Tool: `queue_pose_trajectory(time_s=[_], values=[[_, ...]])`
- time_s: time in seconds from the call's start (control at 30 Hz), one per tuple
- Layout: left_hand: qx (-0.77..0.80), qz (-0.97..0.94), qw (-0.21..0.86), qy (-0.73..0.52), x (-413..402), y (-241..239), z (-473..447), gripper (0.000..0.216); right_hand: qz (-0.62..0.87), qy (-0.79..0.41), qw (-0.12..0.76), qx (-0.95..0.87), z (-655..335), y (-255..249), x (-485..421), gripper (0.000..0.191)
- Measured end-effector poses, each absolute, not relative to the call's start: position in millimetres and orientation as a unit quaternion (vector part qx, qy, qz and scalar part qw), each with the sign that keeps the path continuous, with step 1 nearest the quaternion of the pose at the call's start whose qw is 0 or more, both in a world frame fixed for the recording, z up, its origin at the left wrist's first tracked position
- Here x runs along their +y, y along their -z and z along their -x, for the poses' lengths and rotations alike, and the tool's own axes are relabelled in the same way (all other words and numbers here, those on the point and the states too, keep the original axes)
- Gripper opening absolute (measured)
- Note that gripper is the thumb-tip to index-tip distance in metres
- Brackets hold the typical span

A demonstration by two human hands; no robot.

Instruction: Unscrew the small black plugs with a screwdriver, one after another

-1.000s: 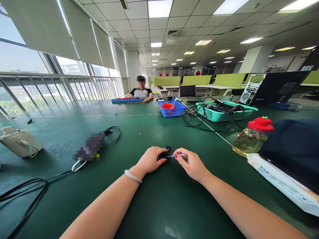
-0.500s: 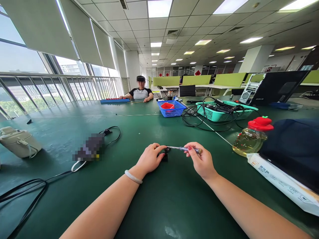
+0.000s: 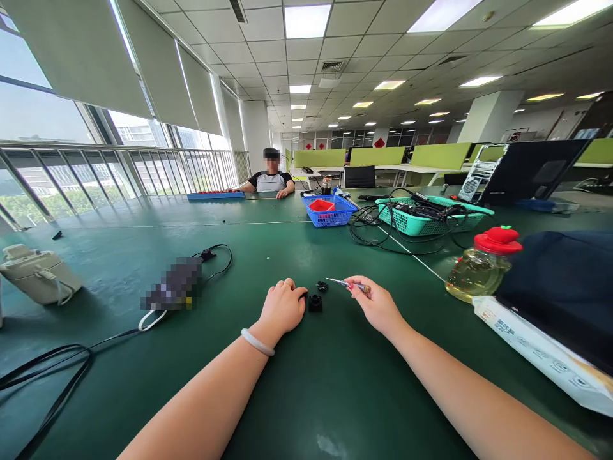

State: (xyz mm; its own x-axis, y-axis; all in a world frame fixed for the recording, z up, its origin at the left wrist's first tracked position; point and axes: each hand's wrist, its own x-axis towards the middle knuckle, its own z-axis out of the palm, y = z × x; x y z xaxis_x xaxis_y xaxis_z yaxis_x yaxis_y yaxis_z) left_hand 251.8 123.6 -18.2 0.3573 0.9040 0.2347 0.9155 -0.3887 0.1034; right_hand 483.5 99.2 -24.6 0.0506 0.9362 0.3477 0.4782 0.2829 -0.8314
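In my right hand [image 3: 376,303] is a slim screwdriver [image 3: 339,281] with a thin metal shaft, its tip pointing left over the table. The fingers wrap round its handle. My left hand [image 3: 283,308] rests on the table with curled fingers, closed on a small black part [image 3: 303,294] that shows only at the fingertips. Between the hands lie a small round black piece [image 3: 322,286] and, nearer to me, a small square black piece [image 3: 315,303] with a round opening. The screwdriver tip is apart from both.
On the green table [image 3: 287,249] stand a blue basket [image 3: 330,217] and a teal basket [image 3: 416,225] with cables. To the right are a red-capped bottle [image 3: 481,271] and a wipes pack [image 3: 536,351]. A pixelated dark device [image 3: 173,284] lies left. A person [image 3: 271,179] sits opposite.
My right hand has drawn the screwdriver back to the right, off the small black pieces. My left hand has shifted left with its fingers curled in, uncovering the square black piece.
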Motion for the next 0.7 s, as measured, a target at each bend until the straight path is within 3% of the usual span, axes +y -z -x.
queue_pose_trajectory(time_s=[0.2,0.43,0.7], values=[[-0.548,0.821,0.002,0.161,125.0,19.6,-252.2,0.039,0.543,-0.244,0.466,-0.655,-482.7,26.4,100.1,0.033],[-0.372,0.911,-0.082,0.159,124.2,25.6,-253.2,0.043,0.547,-0.241,0.453,-0.662,-482.1,28.1,101.1,0.034],[-0.436,0.889,-0.050,0.131,120.0,17.0,-256.1,0.026,0.545,-0.247,0.452,-0.662,-481.6,26.8,100.0,0.032]])
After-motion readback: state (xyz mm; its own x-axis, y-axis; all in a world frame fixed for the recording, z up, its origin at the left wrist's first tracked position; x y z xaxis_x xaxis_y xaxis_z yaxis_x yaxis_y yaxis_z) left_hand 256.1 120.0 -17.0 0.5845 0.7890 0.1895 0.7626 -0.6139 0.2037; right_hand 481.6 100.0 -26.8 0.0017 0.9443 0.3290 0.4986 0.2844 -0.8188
